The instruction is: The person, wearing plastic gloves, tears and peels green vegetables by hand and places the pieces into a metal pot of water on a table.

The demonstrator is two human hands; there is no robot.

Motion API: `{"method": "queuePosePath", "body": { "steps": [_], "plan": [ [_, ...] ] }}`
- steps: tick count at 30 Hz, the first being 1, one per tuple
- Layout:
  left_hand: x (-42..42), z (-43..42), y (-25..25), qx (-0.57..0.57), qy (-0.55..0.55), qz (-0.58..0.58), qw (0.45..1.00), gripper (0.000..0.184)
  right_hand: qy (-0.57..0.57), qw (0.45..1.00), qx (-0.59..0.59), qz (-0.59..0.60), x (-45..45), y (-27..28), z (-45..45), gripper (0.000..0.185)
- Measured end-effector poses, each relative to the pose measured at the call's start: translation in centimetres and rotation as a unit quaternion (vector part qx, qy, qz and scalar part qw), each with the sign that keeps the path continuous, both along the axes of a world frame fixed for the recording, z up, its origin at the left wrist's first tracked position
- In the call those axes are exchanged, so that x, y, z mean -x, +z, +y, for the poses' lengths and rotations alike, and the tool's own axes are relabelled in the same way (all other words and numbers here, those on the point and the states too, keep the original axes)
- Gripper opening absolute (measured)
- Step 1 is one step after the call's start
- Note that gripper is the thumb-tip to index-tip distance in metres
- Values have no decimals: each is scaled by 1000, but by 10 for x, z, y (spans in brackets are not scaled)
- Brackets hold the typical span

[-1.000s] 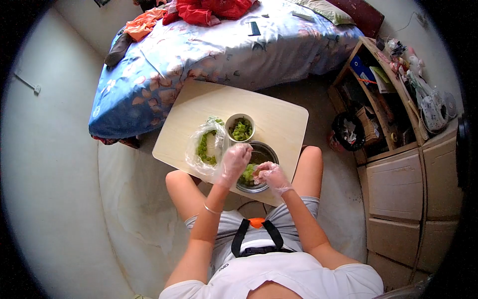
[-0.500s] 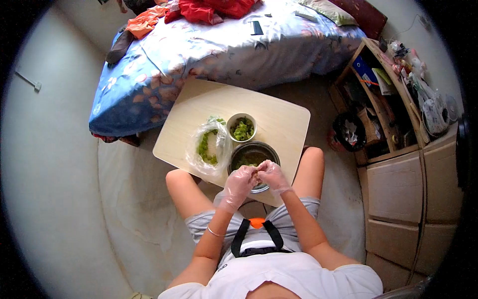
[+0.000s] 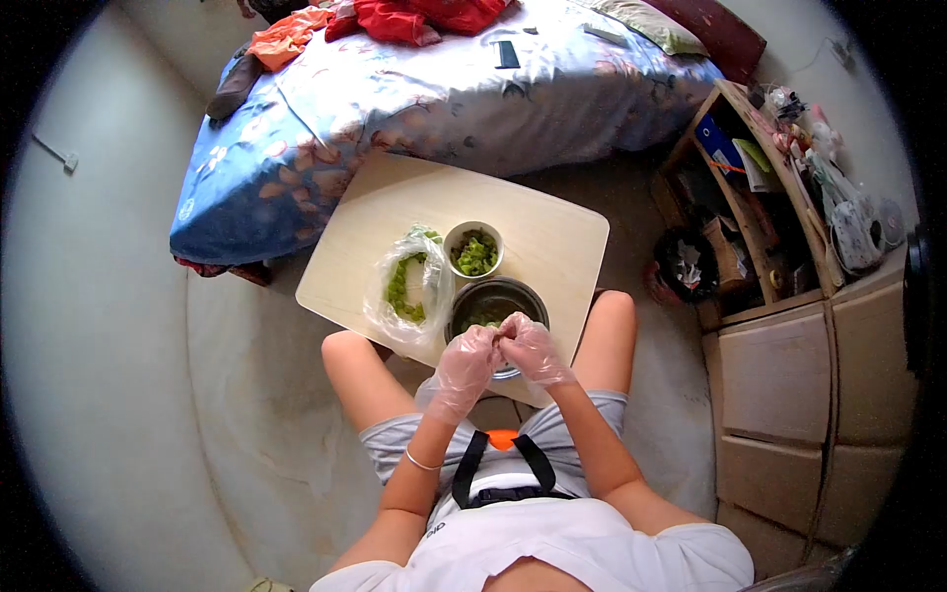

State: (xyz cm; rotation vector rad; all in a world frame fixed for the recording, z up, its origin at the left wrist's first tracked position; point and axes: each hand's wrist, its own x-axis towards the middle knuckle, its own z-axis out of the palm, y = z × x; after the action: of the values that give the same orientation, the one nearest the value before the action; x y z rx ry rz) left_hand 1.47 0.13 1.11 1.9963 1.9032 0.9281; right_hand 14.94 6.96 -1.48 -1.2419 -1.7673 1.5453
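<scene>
My left hand (image 3: 467,365) and my right hand (image 3: 533,350), both in clear plastic gloves, meet fingertip to fingertip over the near part of a metal bowl (image 3: 528,296). Both are closed, pinching something too small and hidden to make out. Some green pieces lie in dark liquid inside the metal bowl. Just beyond it stands a white bowl (image 3: 452,240) holding chopped green pieces (image 3: 476,255). To the left, an open clear plastic bag (image 3: 378,296) with more green pieces (image 3: 402,288) lies on the low table (image 3: 538,212).
A bed (image 3: 444,109) with a flowered cover, red cloth (image 3: 395,22) and a dark phone-like object (image 3: 506,54) is beyond the table. At the right are a bin (image 3: 688,261) and a cluttered wooden shelf (image 3: 755,207). My knees flank the table's near side.
My left hand has come down from beside the white bowl to meet my right hand, which moved slightly left. The metal bowl's inside shows more now.
</scene>
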Motion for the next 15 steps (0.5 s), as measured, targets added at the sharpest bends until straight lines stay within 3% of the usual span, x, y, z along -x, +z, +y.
{"method": "queuePosePath", "body": {
  "steps": [8, 15],
  "plan": [
    [5, -2, 2, -3, 28, -33, 999, 15, 37, 998, -28, 52, 1, 3, -2, 19],
    [14, -2, -13, 31, 20, -245, 969, 9, 42, 974, 150, 165, 0, 4, 1, 15]
  ]
}}
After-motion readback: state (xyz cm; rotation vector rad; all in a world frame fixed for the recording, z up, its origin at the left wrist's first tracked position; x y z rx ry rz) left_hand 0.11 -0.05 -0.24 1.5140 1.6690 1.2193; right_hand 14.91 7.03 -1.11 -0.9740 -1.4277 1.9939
